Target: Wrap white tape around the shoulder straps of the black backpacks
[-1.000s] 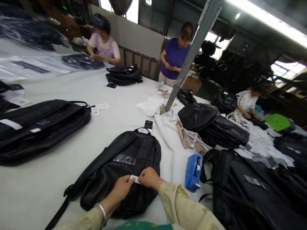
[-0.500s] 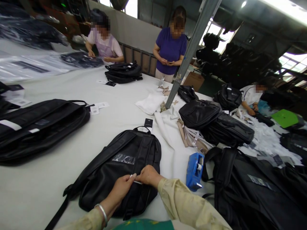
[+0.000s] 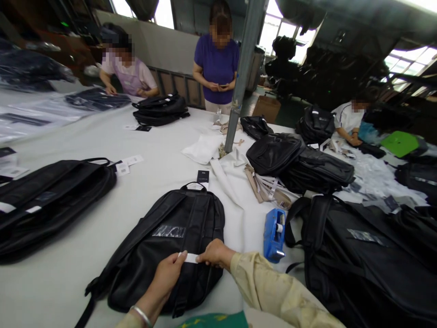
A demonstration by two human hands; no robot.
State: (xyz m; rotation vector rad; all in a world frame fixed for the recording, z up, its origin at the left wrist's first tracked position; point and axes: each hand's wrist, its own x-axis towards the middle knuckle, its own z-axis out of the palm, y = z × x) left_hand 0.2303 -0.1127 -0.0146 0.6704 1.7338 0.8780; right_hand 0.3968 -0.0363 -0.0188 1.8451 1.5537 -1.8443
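A black backpack [image 3: 139, 262] lies on the table in front of me, its shoulder straps facing up. A short white strip [image 3: 191, 258] lies across the right shoulder strap [image 3: 196, 218]. My left hand [image 3: 166, 275] pinches the strip's left end between thumb and fingers. At the other end, my right hand [image 3: 215, 253] is closed with its thumb and fingertips on the strip. A clear plastic patch [image 3: 170, 231] shows on the back panel, and a black tag [image 3: 203, 176] lies by the top handle.
A blue tape dispenser [image 3: 274, 235] stands right of the backpack. Further black backpacks lie left [image 3: 58, 196] and right [image 3: 368, 264] on the white table [image 3: 153, 150]. A metal post [image 3: 239, 77] rises behind. Three other people are around the table, one in a purple shirt [image 3: 216, 64].
The white strip now shows flat across the strap, and my hands have moved apart along it. My view has shifted slightly, moving the background to the left.
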